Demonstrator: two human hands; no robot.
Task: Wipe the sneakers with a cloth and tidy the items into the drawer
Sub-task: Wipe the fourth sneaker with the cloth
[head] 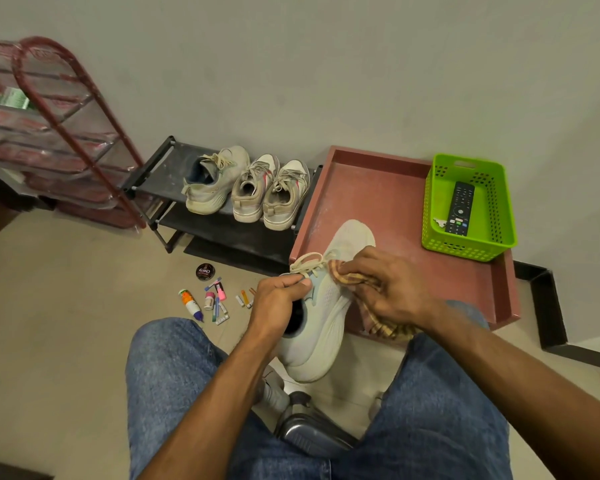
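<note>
Sneaker (321, 327) is gripped at its collar by left hand (278, 303); cloth (371, 306) is pinched in right hand (385, 285) fingers (354, 268), pressed onto its laces.

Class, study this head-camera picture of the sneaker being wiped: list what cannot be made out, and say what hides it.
- Sneaker: its opening is partly covered by the left hand.
- Cloth: its middle lies under the right hand.
- Small items on the floor: labels too small to read.
- Red rack: cut off by the left edge.
- Drawer: none identifiable in the head view.
</note>
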